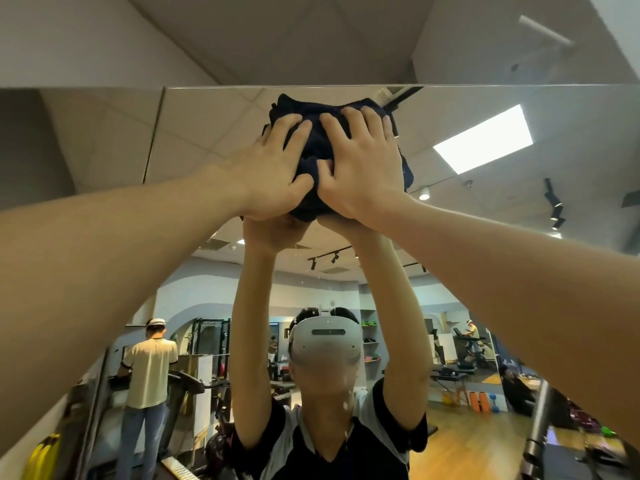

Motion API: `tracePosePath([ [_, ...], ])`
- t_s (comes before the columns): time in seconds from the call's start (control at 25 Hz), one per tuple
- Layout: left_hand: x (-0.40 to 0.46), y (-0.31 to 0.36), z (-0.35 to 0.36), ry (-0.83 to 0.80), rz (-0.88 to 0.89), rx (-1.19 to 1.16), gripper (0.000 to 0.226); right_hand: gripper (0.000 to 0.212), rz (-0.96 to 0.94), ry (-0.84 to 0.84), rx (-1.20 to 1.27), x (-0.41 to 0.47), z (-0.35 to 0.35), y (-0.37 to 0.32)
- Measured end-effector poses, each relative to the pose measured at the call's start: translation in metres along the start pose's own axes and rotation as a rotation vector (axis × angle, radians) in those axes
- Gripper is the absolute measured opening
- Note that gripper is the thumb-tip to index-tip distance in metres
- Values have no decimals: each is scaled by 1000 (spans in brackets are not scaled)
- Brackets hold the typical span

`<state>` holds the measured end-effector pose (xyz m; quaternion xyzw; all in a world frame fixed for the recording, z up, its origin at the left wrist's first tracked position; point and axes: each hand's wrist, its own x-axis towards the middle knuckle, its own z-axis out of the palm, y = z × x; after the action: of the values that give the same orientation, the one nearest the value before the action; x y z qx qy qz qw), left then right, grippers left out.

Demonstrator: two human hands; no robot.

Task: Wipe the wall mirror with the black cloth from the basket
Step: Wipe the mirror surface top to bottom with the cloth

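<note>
We see a bunched black cloth (317, 143) pressed flat against a wall mirror (104, 133), high up and just below the mirror's top edge. Our left hand (273, 168) and right hand (360, 164) lie side by side on the cloth, fingers spread and nearly straight, pushing it onto the glass rather than gripping it; only the right thumb seems to dig into a fold. The cloth sits under both palms and bulges out above the fingertips and to the right of the right hand. To wipe well here, we judge it best to keep even pressure from both palms and sweep in overlapping strokes down from the top edge. Pale specks on the glass lower down still appear to need wiping. The mirror reflects our raised arms, a gym and a person in a cream shirt (149, 372).
</note>
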<state>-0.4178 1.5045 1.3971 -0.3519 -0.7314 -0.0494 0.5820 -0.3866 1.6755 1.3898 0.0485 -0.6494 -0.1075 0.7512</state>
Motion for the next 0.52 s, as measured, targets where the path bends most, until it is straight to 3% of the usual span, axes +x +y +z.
tracePosePath([
  [0.52, -65, -113, -25, -15, -19, -28, 80, 68, -33, -46, 17, 20, 36, -127],
])
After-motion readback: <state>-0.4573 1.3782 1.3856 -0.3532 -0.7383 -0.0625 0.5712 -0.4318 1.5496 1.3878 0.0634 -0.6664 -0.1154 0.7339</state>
